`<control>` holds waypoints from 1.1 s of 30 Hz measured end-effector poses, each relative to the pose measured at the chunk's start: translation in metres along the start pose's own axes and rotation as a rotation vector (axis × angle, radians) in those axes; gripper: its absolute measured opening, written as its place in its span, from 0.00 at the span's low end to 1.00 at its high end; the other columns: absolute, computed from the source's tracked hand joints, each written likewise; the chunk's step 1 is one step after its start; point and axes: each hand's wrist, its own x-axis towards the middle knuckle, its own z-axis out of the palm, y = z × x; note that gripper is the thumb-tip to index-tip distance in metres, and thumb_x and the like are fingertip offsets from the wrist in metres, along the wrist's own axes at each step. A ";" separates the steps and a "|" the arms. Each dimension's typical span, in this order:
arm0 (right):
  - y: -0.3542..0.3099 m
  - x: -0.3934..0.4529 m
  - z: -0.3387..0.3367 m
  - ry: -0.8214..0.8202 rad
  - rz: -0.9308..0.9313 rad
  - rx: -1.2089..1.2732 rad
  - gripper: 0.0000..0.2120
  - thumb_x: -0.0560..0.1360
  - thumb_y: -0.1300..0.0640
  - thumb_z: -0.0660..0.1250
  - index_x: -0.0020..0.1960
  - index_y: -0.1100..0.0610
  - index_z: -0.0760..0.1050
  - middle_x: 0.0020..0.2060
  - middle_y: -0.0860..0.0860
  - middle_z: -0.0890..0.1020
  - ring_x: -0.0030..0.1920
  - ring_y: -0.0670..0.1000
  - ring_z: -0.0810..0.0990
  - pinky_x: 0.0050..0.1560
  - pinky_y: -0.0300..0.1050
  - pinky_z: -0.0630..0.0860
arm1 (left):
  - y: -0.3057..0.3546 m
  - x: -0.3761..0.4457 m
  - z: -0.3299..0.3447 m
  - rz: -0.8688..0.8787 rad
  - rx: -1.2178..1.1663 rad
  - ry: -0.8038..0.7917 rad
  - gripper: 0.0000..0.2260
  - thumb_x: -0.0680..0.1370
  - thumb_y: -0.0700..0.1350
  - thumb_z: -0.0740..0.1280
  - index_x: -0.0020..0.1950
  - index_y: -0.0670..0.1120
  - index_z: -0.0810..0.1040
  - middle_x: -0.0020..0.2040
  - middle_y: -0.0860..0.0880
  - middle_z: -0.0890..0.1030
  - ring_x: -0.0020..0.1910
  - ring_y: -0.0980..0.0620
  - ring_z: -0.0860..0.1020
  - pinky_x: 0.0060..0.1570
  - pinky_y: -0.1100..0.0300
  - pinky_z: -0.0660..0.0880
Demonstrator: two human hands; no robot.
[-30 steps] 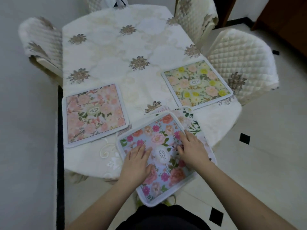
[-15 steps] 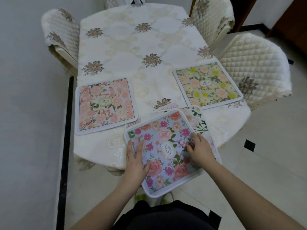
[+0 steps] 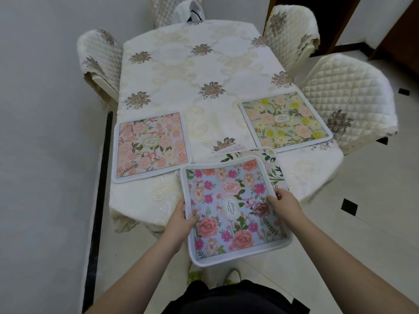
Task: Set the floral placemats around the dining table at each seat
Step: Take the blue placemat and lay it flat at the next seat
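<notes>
Blue floral placemat [image 3: 231,207] between left hand [image 3: 180,219] and right hand [image 3: 283,203].

Quilted cream chairs [image 3: 347,96] stand round the bench, one [image 3: 97,57] near the grey wall [image 3: 45,109]. Pale floor tiles [image 3: 362,223] carry small black diamonds [image 3: 349,206].

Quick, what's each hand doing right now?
Left hand: grips the blue placemat at its left edge.
Right hand: grips the same placemat's right edge.
</notes>
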 end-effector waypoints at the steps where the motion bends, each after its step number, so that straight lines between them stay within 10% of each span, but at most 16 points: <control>1: 0.000 -0.002 -0.001 0.003 -0.018 -0.001 0.07 0.78 0.56 0.63 0.53 0.56 0.77 0.46 0.52 0.82 0.41 0.51 0.81 0.28 0.40 0.72 | 0.002 -0.003 0.000 0.003 0.026 0.004 0.23 0.78 0.40 0.69 0.69 0.56 0.68 0.58 0.52 0.82 0.54 0.50 0.82 0.54 0.43 0.80; 13: -0.017 -0.026 -0.013 0.004 -0.123 0.190 0.07 0.78 0.53 0.65 0.54 0.52 0.79 0.44 0.47 0.84 0.43 0.49 0.84 0.47 0.51 0.81 | 0.029 -0.028 -0.020 0.154 -0.031 0.235 0.16 0.79 0.49 0.69 0.65 0.51 0.73 0.52 0.49 0.85 0.43 0.48 0.86 0.43 0.47 0.83; 33: -0.162 -0.102 0.121 -0.248 -0.377 0.137 0.06 0.79 0.53 0.65 0.53 0.52 0.79 0.43 0.48 0.85 0.41 0.50 0.85 0.44 0.52 0.82 | -0.023 -0.116 -0.193 0.137 -0.442 0.560 0.14 0.76 0.44 0.72 0.57 0.52 0.72 0.45 0.49 0.86 0.40 0.44 0.86 0.41 0.45 0.82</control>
